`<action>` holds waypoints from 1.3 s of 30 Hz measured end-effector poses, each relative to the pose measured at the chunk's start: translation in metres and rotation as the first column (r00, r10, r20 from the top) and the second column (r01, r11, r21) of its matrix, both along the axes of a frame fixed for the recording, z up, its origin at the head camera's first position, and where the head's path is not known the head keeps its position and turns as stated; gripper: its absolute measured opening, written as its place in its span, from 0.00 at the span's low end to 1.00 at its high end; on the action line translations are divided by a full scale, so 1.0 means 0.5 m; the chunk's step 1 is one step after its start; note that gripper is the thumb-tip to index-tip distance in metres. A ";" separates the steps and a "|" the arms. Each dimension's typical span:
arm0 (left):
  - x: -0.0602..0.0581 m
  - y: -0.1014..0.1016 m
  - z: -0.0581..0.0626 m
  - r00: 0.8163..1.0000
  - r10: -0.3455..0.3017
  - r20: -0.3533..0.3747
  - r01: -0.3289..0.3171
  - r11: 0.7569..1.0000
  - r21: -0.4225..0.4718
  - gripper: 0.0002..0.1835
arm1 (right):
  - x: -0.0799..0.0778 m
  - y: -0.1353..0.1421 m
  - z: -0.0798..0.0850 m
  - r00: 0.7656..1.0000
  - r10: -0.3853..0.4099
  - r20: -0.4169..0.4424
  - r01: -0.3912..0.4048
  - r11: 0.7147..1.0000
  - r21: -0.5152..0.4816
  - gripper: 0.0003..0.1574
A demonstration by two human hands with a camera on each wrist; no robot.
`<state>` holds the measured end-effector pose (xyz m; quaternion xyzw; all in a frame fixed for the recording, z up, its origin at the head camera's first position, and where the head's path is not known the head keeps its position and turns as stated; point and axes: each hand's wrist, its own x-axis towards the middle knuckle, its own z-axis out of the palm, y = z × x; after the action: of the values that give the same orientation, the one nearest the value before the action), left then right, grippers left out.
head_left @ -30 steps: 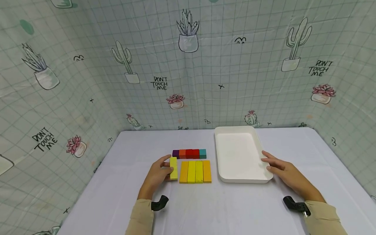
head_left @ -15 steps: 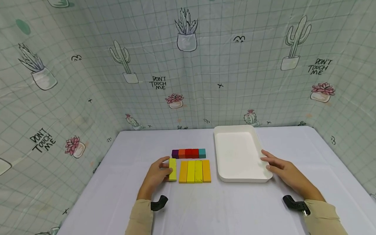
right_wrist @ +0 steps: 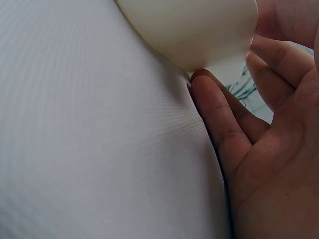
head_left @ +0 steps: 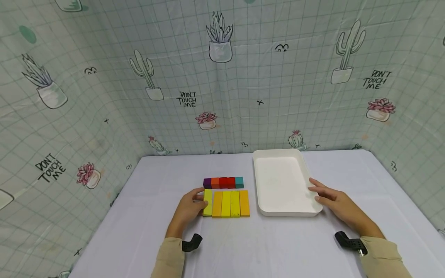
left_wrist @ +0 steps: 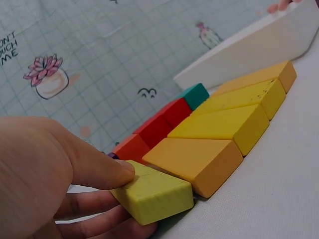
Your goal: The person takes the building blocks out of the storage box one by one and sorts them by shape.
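My left hand (head_left: 189, 207) pinches a yellow-green block (head_left: 208, 202) between thumb and fingers. That block is at the left end of a row of yellow and orange blocks (head_left: 231, 204). The left wrist view shows the thumb on its top face, slightly tilted, close beside the nearest light-orange block (left_wrist: 199, 164); something dark green (left_wrist: 173, 224) shows beneath it. My right hand (head_left: 342, 206) rests with fairly straight fingers against the right side of a white tray (head_left: 290, 213). In the right wrist view, fingertips (right_wrist: 207, 89) touch the tray's lower edge.
Behind the yellow row stands a line of small faces: a purple block (head_left: 207, 183), an orange-red one (head_left: 215, 183), two red ones (head_left: 227, 182) and a teal one (head_left: 239, 182). A white cloth covers the table (head_left: 264, 247). A patterned curtain (head_left: 243, 77) rises behind.
My left hand has moved the yellow-green block slightly down and then right, closing the gap to the yellow and orange row. The right hand and tray stay in place.
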<state>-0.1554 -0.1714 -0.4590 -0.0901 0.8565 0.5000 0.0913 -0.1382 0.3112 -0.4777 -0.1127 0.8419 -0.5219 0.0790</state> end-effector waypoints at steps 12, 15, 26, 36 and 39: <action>-0.004 0.004 0.009 0.992 -0.111 -0.054 0.103 0.987 -0.124 0.27 | 0.000 0.003 -0.001 1.000 -0.010 -0.020 0.011 1.000 0.028 0.29; -0.003 0.004 0.011 0.991 -0.119 -0.057 0.110 0.984 -0.138 0.27 | 0.001 0.002 -0.002 1.000 -0.017 -0.012 0.017 0.999 0.031 0.29; 0.000 -0.003 0.005 0.993 -0.106 -0.047 0.095 0.977 -0.192 0.23 | 0.003 -0.009 0.003 1.000 -0.017 -0.012 0.017 0.999 0.029 0.29; -0.006 -0.012 0.014 0.995 -0.051 -0.080 0.033 0.978 -0.205 0.21 | 0.003 -0.011 0.013 0.997 -0.056 -0.056 0.060 0.996 0.067 0.32; -0.011 -0.023 0.018 0.988 -0.068 -0.136 0.033 0.969 -0.245 0.20 | 0.006 -0.010 0.016 0.993 -0.087 -0.078 0.092 0.994 0.059 0.32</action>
<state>-0.1607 -0.1830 -0.4498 -0.0424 0.9173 0.3947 0.0308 -0.1352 0.3063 -0.4698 -0.0920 0.8644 -0.4936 0.0272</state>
